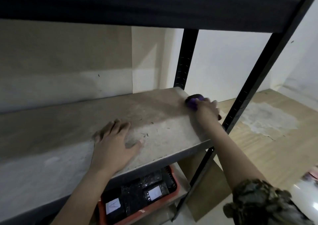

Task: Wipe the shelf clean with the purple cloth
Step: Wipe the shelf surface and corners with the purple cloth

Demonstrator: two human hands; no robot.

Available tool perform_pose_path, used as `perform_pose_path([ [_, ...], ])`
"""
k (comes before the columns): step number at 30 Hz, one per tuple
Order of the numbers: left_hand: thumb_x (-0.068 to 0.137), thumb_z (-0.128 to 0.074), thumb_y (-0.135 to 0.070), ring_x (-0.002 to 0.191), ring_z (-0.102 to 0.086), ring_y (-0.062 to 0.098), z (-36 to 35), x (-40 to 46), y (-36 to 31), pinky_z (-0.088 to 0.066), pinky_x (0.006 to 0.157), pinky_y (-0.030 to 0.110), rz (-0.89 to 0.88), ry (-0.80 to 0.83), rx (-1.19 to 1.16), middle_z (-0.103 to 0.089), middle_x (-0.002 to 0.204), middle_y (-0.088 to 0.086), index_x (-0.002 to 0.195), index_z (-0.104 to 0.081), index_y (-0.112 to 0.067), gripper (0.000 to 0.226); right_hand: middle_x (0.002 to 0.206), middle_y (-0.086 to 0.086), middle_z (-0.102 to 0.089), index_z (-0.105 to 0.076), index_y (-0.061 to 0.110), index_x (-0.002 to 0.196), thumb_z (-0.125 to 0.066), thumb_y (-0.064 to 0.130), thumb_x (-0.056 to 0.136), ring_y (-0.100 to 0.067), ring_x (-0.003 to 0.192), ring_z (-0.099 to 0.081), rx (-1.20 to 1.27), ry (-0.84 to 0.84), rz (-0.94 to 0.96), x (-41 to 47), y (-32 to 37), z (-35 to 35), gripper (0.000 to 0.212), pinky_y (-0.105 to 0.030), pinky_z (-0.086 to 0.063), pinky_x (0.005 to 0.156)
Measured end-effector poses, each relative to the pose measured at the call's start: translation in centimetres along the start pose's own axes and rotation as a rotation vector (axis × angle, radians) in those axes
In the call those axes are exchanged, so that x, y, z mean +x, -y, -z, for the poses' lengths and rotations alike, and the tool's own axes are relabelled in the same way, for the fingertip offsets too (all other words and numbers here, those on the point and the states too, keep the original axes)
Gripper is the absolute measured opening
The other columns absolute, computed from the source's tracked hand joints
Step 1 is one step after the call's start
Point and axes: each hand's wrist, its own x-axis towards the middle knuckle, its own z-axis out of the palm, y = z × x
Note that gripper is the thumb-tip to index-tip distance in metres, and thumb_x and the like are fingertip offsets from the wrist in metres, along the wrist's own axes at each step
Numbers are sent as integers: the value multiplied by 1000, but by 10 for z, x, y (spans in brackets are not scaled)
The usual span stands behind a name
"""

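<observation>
The shelf [160, 114] is a dusty grey board in a black metal rack, speckled with dark dirt near its middle. A bunched purple cloth [193, 101] presses on the board's far right corner, close to the rear post. My right hand [207, 110] is closed over the cloth from the right side, the arm passing between the two right posts. My left hand [114, 141] lies flat on the board near its front edge, fingers spread, holding nothing.
A black upper shelf [146, 4] hangs low overhead. Black uprights stand at the rear right [186, 57] and front right [254, 87]. Below, a red basket [175, 188] holds dark wrapped packets with white labels. Wooden floor [268, 138] lies to the right.
</observation>
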Motion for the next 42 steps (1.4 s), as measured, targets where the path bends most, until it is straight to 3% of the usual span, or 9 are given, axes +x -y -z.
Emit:
perform_pose_path([
  [3,62,-11,-80,145,-8,15,-1,0,0,-13,116,48,4,7,17,-15,157,-5,145,-26,-33,97,131,-10,-43,-49,32,125,-37,17,93,-36,112,-39,83,-105,-84,4,-8,6,37,-44,-38,97],
  [8,60,-10,-80,145,-9,16,1,0,-1,-12,116,47,5,14,10,-14,157,-4,146,-26,-32,99,134,-4,-50,-47,33,133,-40,21,95,-32,113,-44,50,-14,487,-46,11,-10,40,-47,-41,94],
  [14,59,-11,-80,145,-7,17,2,-1,-1,-12,116,47,6,23,2,-14,158,-2,146,-27,-32,100,127,-10,-44,-49,24,128,-37,9,93,-35,123,-35,-64,51,-170,-3,-12,5,40,-43,-41,91],
  [17,59,-11,-79,145,-8,17,2,0,-1,-12,116,47,4,22,-6,-15,158,-1,146,-27,-32,100,130,-10,-41,-47,25,131,-40,11,92,-37,120,-38,34,-12,-206,2,-2,11,42,-43,-41,92],
  [23,59,-11,-80,145,-10,17,2,0,-1,-14,116,45,8,11,-4,-17,157,-2,145,-30,-31,100,135,-6,-49,-44,34,135,-44,24,94,-33,109,-47,-11,-37,568,-56,21,-13,42,-46,-44,90],
  [28,58,-9,-81,145,-9,17,2,-1,-1,-12,115,45,7,25,24,-15,157,-3,145,-27,-33,101,130,-14,-41,-45,32,129,-35,13,92,-39,114,-38,39,-48,-68,-23,-7,-1,44,-50,-39,97],
  [30,59,-9,-80,145,-9,17,1,0,-1,-12,114,46,5,22,22,-16,157,-3,145,-27,-33,100,131,-12,-41,-45,32,132,-36,16,94,-38,116,-39,93,-38,-129,-13,-11,3,42,-45,-39,98],
  [38,65,-13,-75,145,-8,16,4,-1,-2,-11,115,46,14,46,21,-14,158,-3,145,-26,-34,90,129,-7,-53,-50,35,128,-42,23,96,-31,110,-43,-79,-13,289,-77,19,-1,35,-42,-42,89],
  [42,69,-15,-67,145,-9,16,5,-2,-3,-11,116,45,12,40,35,-14,158,-2,145,-27,-34,84,132,2,-53,-55,34,126,-49,19,93,-23,102,-48,260,114,629,-108,17,16,37,-37,-44,89],
])
